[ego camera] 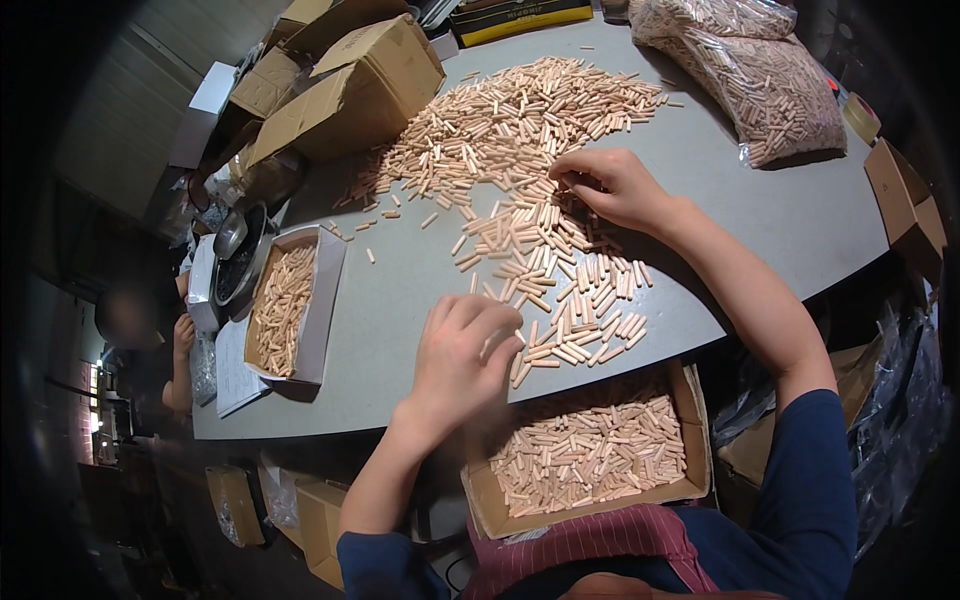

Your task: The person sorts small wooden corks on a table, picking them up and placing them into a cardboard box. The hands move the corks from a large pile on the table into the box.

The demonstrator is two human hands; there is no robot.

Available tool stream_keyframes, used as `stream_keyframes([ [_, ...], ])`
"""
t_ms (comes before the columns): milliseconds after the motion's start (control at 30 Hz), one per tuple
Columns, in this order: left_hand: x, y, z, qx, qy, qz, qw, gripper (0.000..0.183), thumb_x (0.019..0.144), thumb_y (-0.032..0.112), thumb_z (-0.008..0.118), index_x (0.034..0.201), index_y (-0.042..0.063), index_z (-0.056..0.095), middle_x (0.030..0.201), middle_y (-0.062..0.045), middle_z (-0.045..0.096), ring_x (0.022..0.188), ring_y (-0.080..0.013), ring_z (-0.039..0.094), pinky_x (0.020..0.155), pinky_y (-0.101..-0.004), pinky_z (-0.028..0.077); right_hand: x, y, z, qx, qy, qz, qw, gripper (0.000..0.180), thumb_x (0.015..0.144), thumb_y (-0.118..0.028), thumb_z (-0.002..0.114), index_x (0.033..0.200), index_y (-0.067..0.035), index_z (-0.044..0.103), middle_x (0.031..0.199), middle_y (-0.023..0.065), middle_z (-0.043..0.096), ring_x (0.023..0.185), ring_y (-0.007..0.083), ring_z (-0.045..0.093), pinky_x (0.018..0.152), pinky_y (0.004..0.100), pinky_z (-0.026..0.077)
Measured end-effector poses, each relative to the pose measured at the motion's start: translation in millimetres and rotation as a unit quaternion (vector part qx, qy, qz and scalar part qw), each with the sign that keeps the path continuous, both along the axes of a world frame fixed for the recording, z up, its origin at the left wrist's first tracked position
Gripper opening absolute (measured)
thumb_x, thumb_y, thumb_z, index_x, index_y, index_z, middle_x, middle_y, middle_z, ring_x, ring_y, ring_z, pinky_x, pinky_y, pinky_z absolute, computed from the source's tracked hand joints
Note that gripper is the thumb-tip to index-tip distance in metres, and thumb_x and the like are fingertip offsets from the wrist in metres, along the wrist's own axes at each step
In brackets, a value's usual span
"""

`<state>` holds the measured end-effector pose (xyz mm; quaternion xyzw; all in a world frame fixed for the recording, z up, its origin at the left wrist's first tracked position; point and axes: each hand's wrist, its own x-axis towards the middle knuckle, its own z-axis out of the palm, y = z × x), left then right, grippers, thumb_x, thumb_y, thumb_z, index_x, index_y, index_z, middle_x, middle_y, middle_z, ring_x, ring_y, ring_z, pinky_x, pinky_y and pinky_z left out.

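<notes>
A large heap of short wooden dowels spreads over the grey table and thins out towards the near edge. My right hand reaches into the heap's right side with curled fingers; its fingertips are partly hidden, so I cannot tell if it grips any. Near the table's front edge is my left hand, thumb and forefinger close together with a pale dowel between their tips. Below that edge, against my body, a cardboard box holds many dowels.
A white box of dowels stands at left, beside papers and a metal bowl with a scoop. Opened cartons crowd the back left. Filled plastic bags and a tape roll sit at back right. Another person is at far left.
</notes>
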<state>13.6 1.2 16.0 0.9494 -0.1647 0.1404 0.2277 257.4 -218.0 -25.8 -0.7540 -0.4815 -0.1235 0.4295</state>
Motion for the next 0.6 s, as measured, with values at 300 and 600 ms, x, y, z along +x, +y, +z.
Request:
stream_keyframes([
  [300,-13.3,26.2,3.6,-0.079,-0.04,0.074,0.993,0.008,0.094,0.005,0.069,0.101,0.003,0.069,0.096,-0.008,0.071,0.094,-0.0214,0.066,0.086,-0.0331,0.052,3.4,7.7,-1.5,0.04,-0.029,0.008,0.999,0.025,0.082,-0.004,0.066,0.107,-0.007,0.072,0.089,0.0134,0.073,0.079,0.0313,0.072,0.07,0.0385,0.057],
  [600,-54.5,165.9,36.4,0.227,-0.244,0.403,0.852,0.031,0.092,0.008,0.068,0.123,0.004,0.066,0.128,-0.019,0.063,0.123,-0.0351,0.057,0.11,-0.0469,0.041,1.1,2.3,-1.7,0.022,-0.04,-0.006,0.999,0.027,0.083,-0.002,0.067,0.11,-0.006,0.071,0.091,0.0137,0.073,0.082,0.0296,0.072,0.072,0.0371,0.056],
])
